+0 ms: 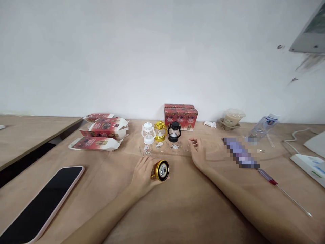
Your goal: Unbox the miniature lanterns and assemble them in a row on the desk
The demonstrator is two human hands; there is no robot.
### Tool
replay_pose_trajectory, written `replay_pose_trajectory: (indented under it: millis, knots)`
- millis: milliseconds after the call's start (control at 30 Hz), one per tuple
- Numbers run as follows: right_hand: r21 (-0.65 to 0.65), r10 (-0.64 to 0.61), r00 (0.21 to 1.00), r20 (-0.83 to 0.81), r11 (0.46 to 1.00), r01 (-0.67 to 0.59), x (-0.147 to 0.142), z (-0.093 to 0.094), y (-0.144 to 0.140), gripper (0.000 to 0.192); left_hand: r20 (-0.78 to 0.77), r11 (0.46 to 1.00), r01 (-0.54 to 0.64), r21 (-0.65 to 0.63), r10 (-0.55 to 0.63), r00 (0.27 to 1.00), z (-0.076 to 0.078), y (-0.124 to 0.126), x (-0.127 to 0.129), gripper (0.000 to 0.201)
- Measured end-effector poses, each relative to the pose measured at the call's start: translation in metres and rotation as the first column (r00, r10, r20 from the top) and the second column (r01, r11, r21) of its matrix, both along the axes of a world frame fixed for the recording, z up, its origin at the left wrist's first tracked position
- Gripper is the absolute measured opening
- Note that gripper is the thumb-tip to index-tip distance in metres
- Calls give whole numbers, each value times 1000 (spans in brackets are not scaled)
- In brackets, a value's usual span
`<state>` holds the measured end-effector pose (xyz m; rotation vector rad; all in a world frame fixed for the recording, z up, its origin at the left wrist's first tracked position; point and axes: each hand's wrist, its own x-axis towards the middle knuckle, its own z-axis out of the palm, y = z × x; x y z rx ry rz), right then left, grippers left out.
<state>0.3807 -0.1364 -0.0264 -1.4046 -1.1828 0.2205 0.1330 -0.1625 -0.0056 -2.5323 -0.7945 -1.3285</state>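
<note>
My left hand [144, 174] grips a small gold lantern [161, 170] lying on its side, its black base turned toward me. My right hand [198, 153] rests on the wooden table [182, 206] with its fingers curled over a thin wire handle [187, 147]; whether it pinches the wire I cannot tell. Just beyond the hands stand three upright mini lanterns: a white lantern [148, 133], a gold one [160, 131] and a black lantern [174, 131]. Small metal parts [159, 146] lie scattered in front of them.
Red boxes [180, 117] stand against the wall; opened red-and-white cartons [101, 134] lie at the left. A phone [42, 203] lies near left. At the right are a screwdriver [281, 188], a plastic bottle [262, 127], a lidded cup [232, 118] and a white device [308, 164].
</note>
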Motion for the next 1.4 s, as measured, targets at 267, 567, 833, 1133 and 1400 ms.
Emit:
replay_pose_trajectory:
  millis: [267, 567, 833, 1133, 1400]
  knots:
    - [242, 310, 759, 573, 820, -518, -54, 13, -57, 8, -46, 1000, -9, 13, 9, 999, -1, 0, 0, 31]
    - [251, 337, 724, 602, 781, -571, -67, 16, -61, 7, -70, 999, 29, 18, -28, 997, -1, 0, -1, 26]
    - [245, 296, 687, 664, 781, -574, -67, 15, -61, 7, -74, 1000, 20, 23, -18, 997, 1, 0, -1, 25]
    - [291, 285, 684, 671, 748, -597, -66, 12, -59, 7, -74, 999, 35, 25, -33, 997, -1, 0, -1, 27]
    - [280, 336, 700, 630, 742, -608, -67, 12, -59, 7, -81, 998, 42, 43, -38, 996, 1, -1, 0, 24]
